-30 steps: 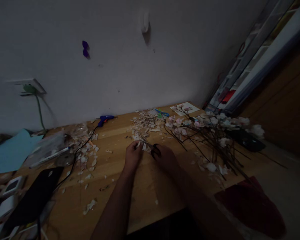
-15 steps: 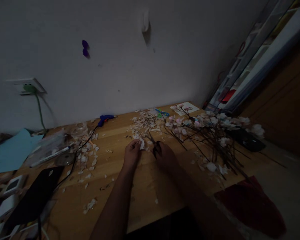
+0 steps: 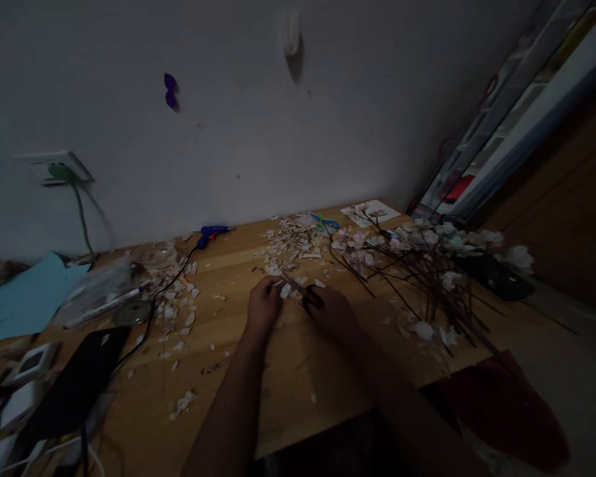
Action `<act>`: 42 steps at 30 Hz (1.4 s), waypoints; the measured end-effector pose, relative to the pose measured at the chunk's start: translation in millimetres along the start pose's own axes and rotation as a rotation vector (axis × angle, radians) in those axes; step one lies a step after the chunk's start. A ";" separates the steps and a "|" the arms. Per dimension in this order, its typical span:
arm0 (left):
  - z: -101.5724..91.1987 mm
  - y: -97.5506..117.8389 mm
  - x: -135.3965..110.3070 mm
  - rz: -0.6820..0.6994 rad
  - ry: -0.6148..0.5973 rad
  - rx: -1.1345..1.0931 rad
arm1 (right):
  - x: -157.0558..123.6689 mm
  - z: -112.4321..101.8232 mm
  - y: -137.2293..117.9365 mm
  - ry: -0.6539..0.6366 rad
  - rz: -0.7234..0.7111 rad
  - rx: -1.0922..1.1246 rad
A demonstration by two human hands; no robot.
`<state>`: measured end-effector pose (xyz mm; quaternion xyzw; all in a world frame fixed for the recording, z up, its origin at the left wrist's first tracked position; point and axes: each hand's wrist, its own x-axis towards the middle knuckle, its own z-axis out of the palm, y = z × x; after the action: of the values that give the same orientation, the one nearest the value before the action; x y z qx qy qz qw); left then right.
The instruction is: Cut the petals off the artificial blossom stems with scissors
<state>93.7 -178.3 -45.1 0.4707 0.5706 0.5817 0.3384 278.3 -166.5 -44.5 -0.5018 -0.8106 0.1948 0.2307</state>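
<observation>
My left hand (image 3: 263, 306) is closed, its thumb and fingers pinched on a small white piece (image 3: 277, 283) that looks like thin paper or a petal; most of it is hidden by the fingers. In my right hand (image 3: 334, 315) is a pair of dark-handled scissors (image 3: 312, 299), with the blades pointing left and away, toward the white piece. Whether the blades touch it is too dark to tell. Loose pale petals (image 3: 285, 290) lie on the wooden table just beyond both hands, and a heap of pale scraps (image 3: 293, 242) spreads farther back.
Flower branches (image 3: 417, 271) with white and pink blossoms cover the right side. Blue-green scissors (image 3: 324, 222) lie behind the scraps. A blue glue gun (image 3: 211, 233) rests near the wall, its cord running left past scattered petals (image 3: 169, 311). A black slab (image 3: 77, 377) lies at left.
The scissors have swung from pointing up and away to pointing left, their blades now close to the left fingers. Less of the white piece shows. The view has shifted slightly.
</observation>
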 end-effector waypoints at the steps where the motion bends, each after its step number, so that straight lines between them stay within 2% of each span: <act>1: -0.6 0.4 0.2 0.024 -0.005 0.002 | 0.2 1.1 1.7 -0.002 0.003 0.012; 4: -0.8 0.1 1.1 0.079 0.059 -0.010 | 0.9 6.3 7.8 0.036 0.067 0.070; 7: 2.7 -3.3 1.2 -0.024 0.123 -0.083 | 1.5 11.2 10.9 0.124 0.153 0.207; 11: 8.6 -8.4 -0.2 -0.243 0.164 -0.512 | 1.3 12.4 7.6 0.247 0.166 0.311; 14: 10.2 -8.1 -1.5 -0.349 0.143 -0.767 | 0.6 11.1 3.8 0.306 0.161 0.341; 16: 12.1 -5.9 -3.0 -0.366 0.127 -0.808 | 0.0 10.6 2.3 0.290 0.167 0.388; 21: 26.7 0.0 -10.2 -0.330 0.065 -0.845 | -2.1 9.5 0.5 0.098 0.073 0.375; 25: 33.4 1.8 -12.5 -0.331 0.170 -0.879 | -3.9 5.7 -4.6 0.047 0.038 0.230; 30: 28.1 4.0 -9.7 -0.358 0.276 -0.969 | -5.4 2.5 -9.8 0.018 0.050 0.196; 38: 30.1 6.6 -12.0 -0.347 0.140 -0.989 | -5.9 4.9 -8.5 -0.006 0.033 0.174; 42: 31.9 6.0 -13.8 -0.360 0.141 -1.022 | -4.5 4.7 -7.8 -0.031 -0.009 0.120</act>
<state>128.8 -180.8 -44.4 0.1008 0.3083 0.7480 0.5791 271.7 -174.2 -44.9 -0.4801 -0.8033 0.2498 0.2486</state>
